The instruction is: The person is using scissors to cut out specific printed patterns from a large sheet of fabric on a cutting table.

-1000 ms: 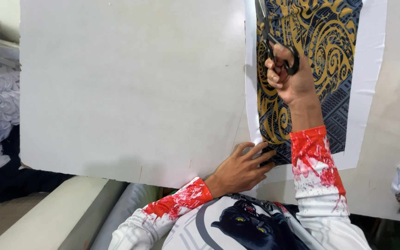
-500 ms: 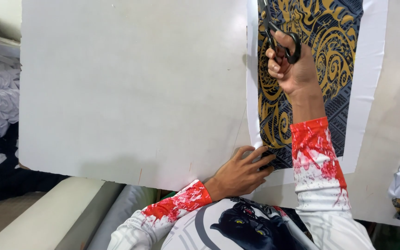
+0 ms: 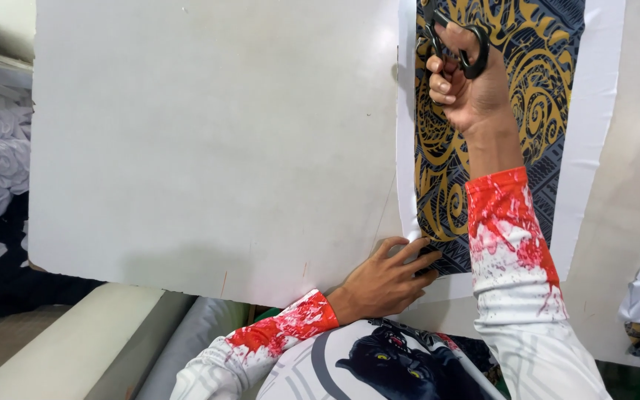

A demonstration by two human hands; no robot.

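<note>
Black scissors [image 3: 453, 44] upright over gold-on-black patterned printed sheet [image 3: 542, 111], white-bordered.

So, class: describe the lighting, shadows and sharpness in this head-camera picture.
Head view: soft, even light, no glare on the white board; a faint shadow along its lower edge. The right hand with the scissors and the left hand on the patterned sheet look sharp; the top edge cuts off the blades.
</note>
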